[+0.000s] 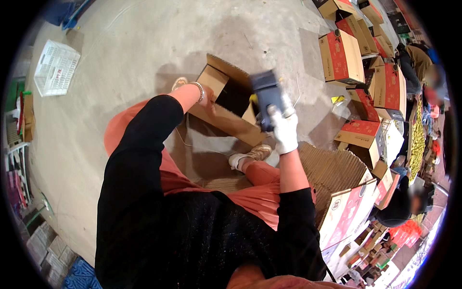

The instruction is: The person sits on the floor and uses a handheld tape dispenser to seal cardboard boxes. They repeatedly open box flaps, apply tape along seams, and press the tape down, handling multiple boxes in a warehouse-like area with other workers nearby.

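An open cardboard box point(231, 124) stands tilted on the floor between my feet, its flaps raised and its inside dark. My left hand point(206, 100), bare with a bracelet at the wrist, grips the box's left upper edge. In a white glove, my right hand point(285, 130) is closed around a dark, blocky hand-held tool point(266, 90), slightly blurred. The tool is held above the box's right end and hides part of it; its exact kind cannot be told. A thin pale hose or cord point(298, 92) curves over the floor behind the glove.
Flattened cardboard cartons point(325, 169) are stacked by my right leg. Several red-and-brown cartons point(341, 57) stand to the right, with people point(415, 65) beyond them. A white plastic crate point(57, 68) sits on the concrete floor point(130, 54) at far left. Blue plastic pallets point(82, 274) lie lower left.
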The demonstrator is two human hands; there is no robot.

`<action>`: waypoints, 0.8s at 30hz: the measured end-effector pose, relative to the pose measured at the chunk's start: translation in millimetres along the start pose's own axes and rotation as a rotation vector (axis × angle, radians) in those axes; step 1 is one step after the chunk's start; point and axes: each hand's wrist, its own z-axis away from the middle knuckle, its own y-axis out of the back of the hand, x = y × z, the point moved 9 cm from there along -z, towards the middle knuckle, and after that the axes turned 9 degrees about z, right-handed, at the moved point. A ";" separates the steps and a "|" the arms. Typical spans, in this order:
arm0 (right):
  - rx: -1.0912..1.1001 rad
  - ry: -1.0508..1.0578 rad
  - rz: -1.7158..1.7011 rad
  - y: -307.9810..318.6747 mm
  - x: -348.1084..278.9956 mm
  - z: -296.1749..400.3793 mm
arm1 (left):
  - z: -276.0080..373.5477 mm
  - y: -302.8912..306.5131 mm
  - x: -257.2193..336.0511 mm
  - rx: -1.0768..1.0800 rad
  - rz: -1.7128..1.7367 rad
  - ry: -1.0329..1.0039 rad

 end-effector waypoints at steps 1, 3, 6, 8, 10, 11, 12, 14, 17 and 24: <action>0.094 0.063 -0.066 0.8 -27.4 -2.5 | 7.7 5.8 0.9 0.058 0.034 0.027; 0.113 0.176 -0.149 -10.1 -70.6 -32.8 | 1.1 6.0 -11.4 0.391 0.080 0.058; 0.433 0.127 -0.229 25.5 -20.9 -97.5 | 14.6 -0.8 -24.7 0.902 0.184 0.133; 0.380 0.041 -0.377 27.5 35.5 -128.3 | 21.7 -18.8 -39.1 0.994 0.430 0.292; 0.183 -0.041 -0.531 12.4 48.7 -117.7 | 5.3 -43.8 -48.2 0.951 0.609 0.378; 0.235 -0.066 -0.570 12.2 56.4 -117.0 | -2.7 -46.4 -53.8 0.950 0.620 0.389; 0.245 -0.107 -0.575 5.8 58.3 -107.4 | -2.2 -41.2 -58.0 0.957 0.627 0.402; 0.228 -0.156 -0.581 4.8 65.3 -94.4 | -0.6 -41.7 -58.0 0.933 0.644 0.422; 0.095 -0.185 -0.580 -4.4 70.7 -90.0 | -12.3 -52.2 -75.9 1.055 0.691 0.329; -0.081 -0.262 -0.554 -6.4 190.3 -69.9 | -15.1 -53.3 -74.3 1.233 0.548 0.102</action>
